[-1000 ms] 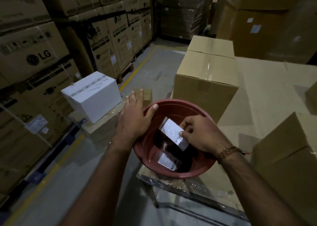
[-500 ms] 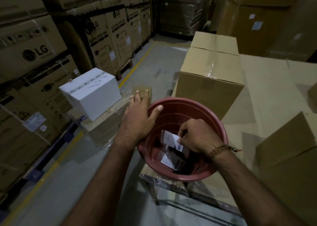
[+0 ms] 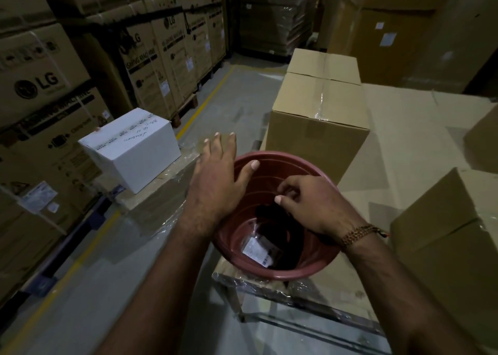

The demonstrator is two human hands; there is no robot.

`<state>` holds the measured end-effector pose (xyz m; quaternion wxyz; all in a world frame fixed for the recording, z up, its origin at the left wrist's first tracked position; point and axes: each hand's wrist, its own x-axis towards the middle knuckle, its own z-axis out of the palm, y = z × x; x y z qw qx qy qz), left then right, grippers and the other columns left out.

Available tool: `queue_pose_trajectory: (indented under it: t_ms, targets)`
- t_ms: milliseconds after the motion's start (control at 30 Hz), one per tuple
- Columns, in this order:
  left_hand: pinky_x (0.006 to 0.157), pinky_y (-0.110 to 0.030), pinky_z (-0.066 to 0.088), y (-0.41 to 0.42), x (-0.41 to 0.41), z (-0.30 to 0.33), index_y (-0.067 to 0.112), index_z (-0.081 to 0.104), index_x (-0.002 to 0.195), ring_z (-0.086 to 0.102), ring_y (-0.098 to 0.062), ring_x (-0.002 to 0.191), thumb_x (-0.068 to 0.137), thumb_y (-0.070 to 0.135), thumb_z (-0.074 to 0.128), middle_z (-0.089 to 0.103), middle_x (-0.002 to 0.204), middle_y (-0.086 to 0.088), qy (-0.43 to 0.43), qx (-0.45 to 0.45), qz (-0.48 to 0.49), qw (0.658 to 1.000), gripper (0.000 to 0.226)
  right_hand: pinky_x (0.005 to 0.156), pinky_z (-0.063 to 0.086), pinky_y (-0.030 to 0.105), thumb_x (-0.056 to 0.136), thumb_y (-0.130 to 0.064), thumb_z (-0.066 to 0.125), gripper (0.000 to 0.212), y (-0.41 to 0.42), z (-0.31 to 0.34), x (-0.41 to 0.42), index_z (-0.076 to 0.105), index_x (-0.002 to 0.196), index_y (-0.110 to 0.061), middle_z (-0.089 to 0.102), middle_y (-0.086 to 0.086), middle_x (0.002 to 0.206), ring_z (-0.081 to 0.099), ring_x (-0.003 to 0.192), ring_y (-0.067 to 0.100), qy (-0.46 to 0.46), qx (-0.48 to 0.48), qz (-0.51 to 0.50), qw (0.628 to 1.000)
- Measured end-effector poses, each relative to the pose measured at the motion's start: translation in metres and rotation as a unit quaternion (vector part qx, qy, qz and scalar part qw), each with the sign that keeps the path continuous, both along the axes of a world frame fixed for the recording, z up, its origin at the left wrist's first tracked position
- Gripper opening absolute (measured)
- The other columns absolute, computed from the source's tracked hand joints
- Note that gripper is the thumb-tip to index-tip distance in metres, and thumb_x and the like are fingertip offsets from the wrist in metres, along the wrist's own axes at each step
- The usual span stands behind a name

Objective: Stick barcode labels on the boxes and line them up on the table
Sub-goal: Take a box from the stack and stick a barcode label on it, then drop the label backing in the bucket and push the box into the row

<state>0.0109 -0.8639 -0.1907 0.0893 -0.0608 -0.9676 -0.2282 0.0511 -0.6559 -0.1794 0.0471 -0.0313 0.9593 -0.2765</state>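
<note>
A red plastic bowl (image 3: 296, 275) sits on the near corner of the cardboard-covered table (image 3: 409, 139). One white barcode label (image 3: 256, 248) lies at its bottom beside something dark. My left hand (image 3: 215, 182) rests over the bowl's left rim, fingers spread and thumb stretched across the inside. My right hand (image 3: 312, 206) is down inside the bowl with its fingers curled together; whatever is between them is hidden. A tall taped brown box (image 3: 318, 128) stands just behind the bowl.
A white box (image 3: 132, 147) sits on a wrapped stack to the left. Another brown box (image 3: 444, 233) stands at the right, close to my right forearm. Stacked appliance cartons (image 3: 40, 85) line the left side of the aisle.
My right hand has sunk deeper into the bowl, and the white label it held up is no longer visible. My left hand's fingers have straightened and spread over the rim.
</note>
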Motion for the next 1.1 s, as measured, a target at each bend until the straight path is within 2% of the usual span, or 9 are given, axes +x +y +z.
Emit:
queue_pose_trajectory:
  t_ms: [100, 233, 467, 600, 700, 833, 933, 1000, 1100]
  targets:
    - [0.127, -0.051, 0.016, 0.019, 0.008, 0.013, 0.028, 0.009, 0.169, 0.0, -0.025, 0.163, 0.102, 0.071, 0.033, 0.004, 0.177, -0.003, 0.017, 0.007, -0.025, 1.0, 0.083, 0.083, 0.059, 0.028, 0.097, -0.039, 0.074, 0.018, 0.011, 0.01, 0.011, 0.076, 0.111, -0.029, 0.075, -0.013, 0.089, 0.069, 0.085, 0.001, 0.03, -0.029, -0.019, 0.999]
    - [0.127, -0.053, 0.02, 0.052, 0.022, 0.035, 0.029, 0.016, 0.168, 0.001, -0.024, 0.163, 0.102, 0.07, 0.033, 0.007, 0.177, 0.003, 0.031, 0.027, -0.064, 0.997, 0.08, 0.075, 0.058, 0.027, 0.096, -0.037, 0.074, 0.012, 0.036, 0.019, 0.026, 0.078, 0.105, -0.03, 0.075, -0.013, 0.086, 0.069, 0.079, 0.001, 0.077, -0.052, -0.06, 0.994]
    - [0.127, -0.049, 0.015, 0.122, 0.052, 0.067, 0.03, 0.021, 0.168, 0.003, -0.022, 0.163, 0.103, 0.071, 0.034, 0.011, 0.177, 0.0, 0.038, -0.003, -0.13, 0.991, 0.077, 0.072, 0.057, 0.026, 0.099, -0.032, 0.072, 0.009, 0.101, 0.036, 0.053, 0.08, 0.101, -0.028, 0.073, -0.016, 0.086, 0.067, 0.08, -0.001, 0.131, -0.077, -0.132, 0.98]
    - [0.128, -0.046, 0.016, 0.167, 0.065, 0.07, 0.027, 0.026, 0.166, 0.007, -0.025, 0.163, 0.102, 0.071, 0.032, 0.018, 0.175, -0.001, 0.029, -0.028, -0.163, 0.986, 0.078, 0.076, 0.06, 0.031, 0.1, -0.033, 0.07, 0.01, 0.146, 0.047, 0.074, 0.079, 0.103, -0.029, 0.074, -0.014, 0.09, 0.065, 0.08, 0.001, 0.149, -0.02, -0.187, 0.971]
    - [0.128, -0.048, 0.019, 0.2, 0.069, 0.065, 0.026, 0.028, 0.166, 0.01, -0.027, 0.162, 0.101, 0.072, 0.03, 0.024, 0.174, -0.001, 0.024, -0.043, -0.171, 0.984, 0.079, 0.084, 0.06, 0.038, 0.1, -0.038, 0.068, 0.021, 0.183, 0.048, 0.088, 0.077, 0.114, -0.026, 0.076, -0.002, 0.102, 0.068, 0.093, 0.018, 0.139, 0.076, -0.237, 0.958]
    - [0.129, -0.048, 0.022, 0.242, 0.077, 0.057, 0.028, 0.028, 0.165, 0.011, -0.028, 0.162, 0.102, 0.07, 0.033, 0.026, 0.173, -0.001, 0.01, -0.051, -0.187, 0.981, 0.076, 0.107, 0.045, 0.051, 0.095, -0.064, 0.059, 0.059, 0.22, 0.03, 0.109, 0.059, 0.136, -0.021, 0.059, 0.015, 0.134, 0.05, 0.128, 0.039, -0.014, 0.237, -0.311, 0.92]
    - [0.128, -0.048, 0.023, 0.27, 0.083, 0.051, 0.028, 0.034, 0.163, 0.012, -0.028, 0.162, 0.104, 0.067, 0.037, 0.032, 0.17, 0.0, -0.007, -0.047, -0.192, 0.98, 0.071, 0.121, 0.025, 0.066, 0.079, -0.085, 0.06, 0.101, 0.233, 0.013, 0.125, 0.033, 0.157, -0.026, 0.03, 0.026, 0.162, 0.025, 0.15, 0.054, -0.112, 0.245, -0.339, 0.901]
    - [0.126, -0.048, 0.024, 0.286, 0.087, 0.046, 0.028, 0.04, 0.16, 0.015, -0.028, 0.161, 0.105, 0.064, 0.04, 0.038, 0.168, 0.0, -0.017, -0.047, -0.191, 0.98, 0.066, 0.124, 0.015, 0.07, 0.082, -0.08, 0.065, 0.117, 0.237, 0.007, 0.131, 0.006, 0.167, -0.025, 0.004, 0.029, 0.171, 0.009, 0.154, 0.059, -0.134, 0.245, -0.307, 0.91]
    - [0.121, -0.046, 0.034, 0.311, 0.091, 0.034, 0.03, 0.046, 0.157, 0.034, -0.028, 0.154, 0.106, 0.057, 0.046, 0.048, 0.161, 0.001, -0.059, 0.011, -0.172, 0.983, 0.058, 0.124, 0.012, 0.073, 0.096, -0.047, 0.063, 0.103, 0.244, 0.008, 0.135, -0.007, 0.168, -0.022, -0.008, 0.032, 0.171, 0.0, 0.153, 0.064, -0.119, 0.25, -0.262, 0.925]
